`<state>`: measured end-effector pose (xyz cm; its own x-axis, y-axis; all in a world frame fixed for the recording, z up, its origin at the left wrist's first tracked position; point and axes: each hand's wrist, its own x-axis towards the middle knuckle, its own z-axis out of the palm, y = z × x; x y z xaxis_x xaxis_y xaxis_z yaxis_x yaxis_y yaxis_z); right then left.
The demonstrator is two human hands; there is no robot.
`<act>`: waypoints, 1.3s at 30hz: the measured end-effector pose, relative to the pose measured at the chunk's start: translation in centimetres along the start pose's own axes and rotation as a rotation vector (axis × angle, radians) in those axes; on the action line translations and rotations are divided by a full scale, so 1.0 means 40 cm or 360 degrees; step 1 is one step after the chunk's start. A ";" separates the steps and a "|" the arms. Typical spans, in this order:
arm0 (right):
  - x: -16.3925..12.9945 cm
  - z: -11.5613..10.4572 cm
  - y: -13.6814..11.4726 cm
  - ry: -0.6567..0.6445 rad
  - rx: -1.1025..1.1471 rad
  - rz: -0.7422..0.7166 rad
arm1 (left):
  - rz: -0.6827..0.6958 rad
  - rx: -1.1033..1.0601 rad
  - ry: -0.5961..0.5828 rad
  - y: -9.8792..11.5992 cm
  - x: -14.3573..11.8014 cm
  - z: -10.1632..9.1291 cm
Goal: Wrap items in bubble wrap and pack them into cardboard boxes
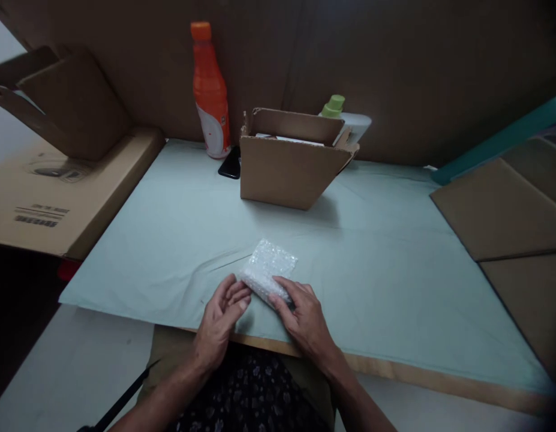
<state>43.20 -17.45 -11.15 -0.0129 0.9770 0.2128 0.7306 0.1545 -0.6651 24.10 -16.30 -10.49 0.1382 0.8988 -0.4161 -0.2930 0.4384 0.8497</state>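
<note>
Near the front edge of the cloth-covered table lies a piece of bubble wrap (271, 264), its near side rolled or folded into a thick bundle. What is inside the bundle, if anything, cannot be made out. My right hand (300, 306) grips the right end of this roll between thumb and fingers. At the roll's left end is my left hand (224, 309), fingers loosely curved and thumb apart, with the fingertips at or just beside the plastic. Beyond the wrap stands an open cardboard box (282, 171) with something white inside.
Behind the box are a white bottle with a green cap (334, 105), an orange bottle (210, 90) and a black phone (231, 164). Cardboard boxes flank the table at left (39, 198) and right (511, 210). A brown panel (394, 72) rises along the back.
</note>
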 end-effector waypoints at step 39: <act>0.023 -0.028 -0.018 -0.0226 0.0942 0.0427 | 0.0579 0.0871 -0.0258 -0.018 0.060 0.039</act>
<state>43.45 -16.81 -9.67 -0.0022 0.9965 -0.0841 0.2233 -0.0815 -0.9713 26.10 -14.46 -11.60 0.2743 0.9601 -0.0551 0.1678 0.0086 0.9858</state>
